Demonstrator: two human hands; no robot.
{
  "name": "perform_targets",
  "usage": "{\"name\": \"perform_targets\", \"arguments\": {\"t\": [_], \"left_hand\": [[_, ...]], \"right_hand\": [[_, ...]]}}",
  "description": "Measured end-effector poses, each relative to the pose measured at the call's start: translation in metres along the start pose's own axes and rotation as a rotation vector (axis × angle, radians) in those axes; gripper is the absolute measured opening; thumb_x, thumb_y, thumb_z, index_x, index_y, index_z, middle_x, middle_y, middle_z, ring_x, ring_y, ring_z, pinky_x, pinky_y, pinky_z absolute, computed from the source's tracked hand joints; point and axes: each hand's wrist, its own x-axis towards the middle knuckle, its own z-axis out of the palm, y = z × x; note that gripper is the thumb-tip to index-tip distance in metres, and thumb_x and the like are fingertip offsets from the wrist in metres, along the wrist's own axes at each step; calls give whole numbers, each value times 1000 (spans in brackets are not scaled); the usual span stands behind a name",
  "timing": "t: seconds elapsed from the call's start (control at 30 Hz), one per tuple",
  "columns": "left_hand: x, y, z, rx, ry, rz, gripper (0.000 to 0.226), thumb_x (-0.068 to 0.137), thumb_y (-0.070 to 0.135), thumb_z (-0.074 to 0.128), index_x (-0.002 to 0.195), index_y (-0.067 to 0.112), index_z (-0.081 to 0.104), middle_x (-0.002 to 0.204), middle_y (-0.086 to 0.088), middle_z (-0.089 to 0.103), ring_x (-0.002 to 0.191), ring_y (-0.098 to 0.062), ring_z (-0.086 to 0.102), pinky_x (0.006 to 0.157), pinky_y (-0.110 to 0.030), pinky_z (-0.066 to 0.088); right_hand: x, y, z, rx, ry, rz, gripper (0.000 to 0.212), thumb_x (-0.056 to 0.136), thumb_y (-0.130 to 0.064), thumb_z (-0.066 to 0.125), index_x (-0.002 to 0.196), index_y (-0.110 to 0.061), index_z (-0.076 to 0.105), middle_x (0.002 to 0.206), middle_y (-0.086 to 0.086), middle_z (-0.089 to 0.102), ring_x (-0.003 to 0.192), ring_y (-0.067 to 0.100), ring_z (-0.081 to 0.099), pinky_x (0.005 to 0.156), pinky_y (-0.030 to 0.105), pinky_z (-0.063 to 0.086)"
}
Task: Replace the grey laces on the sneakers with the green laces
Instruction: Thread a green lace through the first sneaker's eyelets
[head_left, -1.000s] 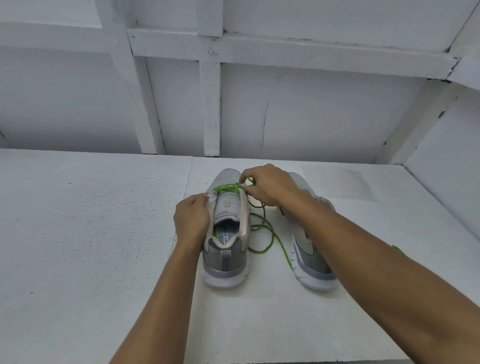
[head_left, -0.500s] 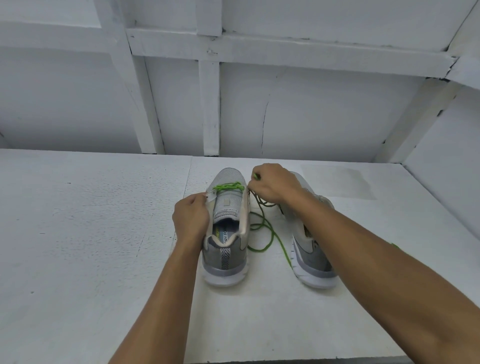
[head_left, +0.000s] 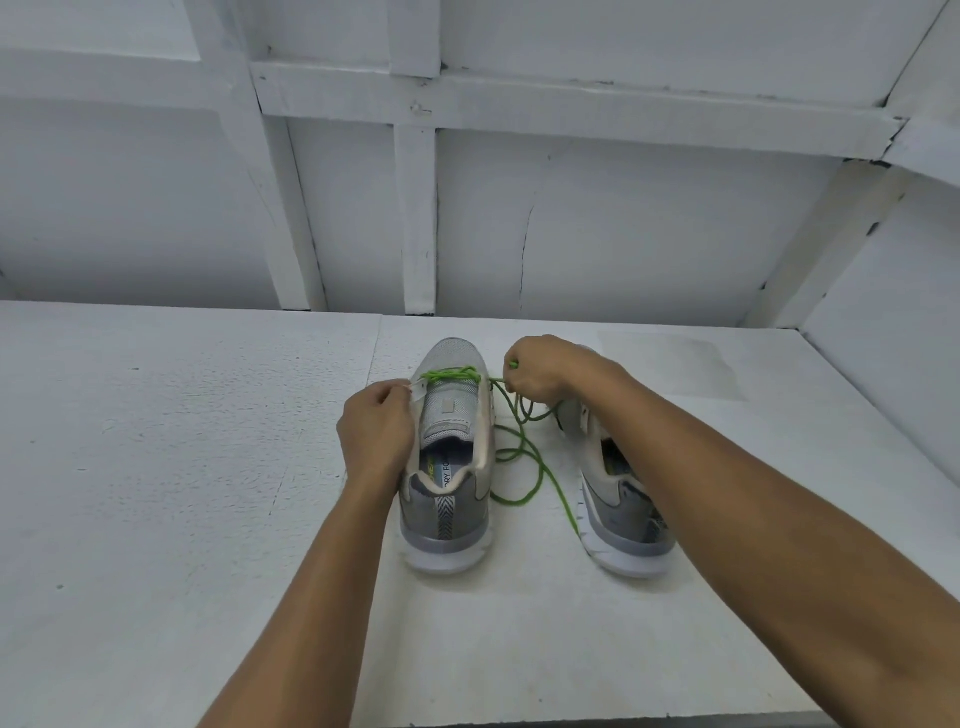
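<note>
Nearest the person, on the white counter (head_left: 156, 467), stand the heels of both sneakers. The left-hand sneaker (head_left: 447, 519) sits upright on its sole, its long axis running heel to toe straight away from the person, toe toward the wall. The right-hand sneaker (head_left: 618, 519) lies roughly parallel, toe also away, with its front hidden under the right forearm.

Between them the slack of the green lace (head_left: 451, 374) lies in loose loops on the counter, one strand trailing back to the right-hand sneaker's heel.

Farther out, the left grip (head_left: 376, 426) pinches the left eyelet edge of the left-hand sneaker, steadying it. The right grip (head_left: 540, 371) is clenched around the green lace, a short end poking out of the top of the fist, just beside the toe end. The lace crosses only the lowest eyelets; the tongue below them is bare.

The likely risks, as I judge them: the coiled slack could knot or catch against the right-hand sneaker as it is drawn through, and a sideways pull could drag or tip the shoe if the left grip loosens. A hard pull on one end might also leave the two ends uneven.
</note>
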Motion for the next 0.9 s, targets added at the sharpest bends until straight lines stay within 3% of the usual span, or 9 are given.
{"name": "perform_targets", "arguments": {"t": [0.17,0.33,0.5,0.63,0.77,0.9], "left_hand": [[20,32,12,486,-228,255,34,90,19,55,121,21,66,129,0,62,120,-22,55,101,-30,40],[47,44,36,833,-436,411,28,92,26,56,116,24,68,119,-3,67,112,-25,58,100,-43,45],[59,34,36,849,-483,453,23,96,23,50,102,30,71,114,-4,68,108,-26,57,97,-45,45],[59,33,33,931,-468,467,24,100,26,46,112,29,67,120,-4,63,118,-27,47,95,-39,39],[59,34,28,1004,-515,470,29,99,42,45,118,32,66,118,-3,62,121,-27,39,83,-38,29],[57,33,26,950,-504,496,21,94,43,56,106,31,68,107,0,65,114,-25,45,82,-36,33]], "right_hand": [[-3,3,11,196,135,-133,24,94,-22,55,117,-19,63,119,3,62,101,19,54,81,29,42],[-3,2,25,321,238,-183,17,91,-22,64,108,-19,64,113,4,66,101,21,60,87,34,49],[-2,-4,27,241,272,-110,13,95,-15,51,90,-21,62,91,-2,61,85,23,57,73,34,47],[0,-7,30,136,215,2,14,94,-11,43,82,-13,51,95,9,60,92,33,58,68,34,41],[7,-10,32,156,156,61,20,99,-18,44,104,-6,59,116,16,61,104,35,58,78,36,45],[9,-6,29,339,222,-6,7,98,-23,52,95,-18,56,97,8,63,86,28,59,73,35,47]]}}
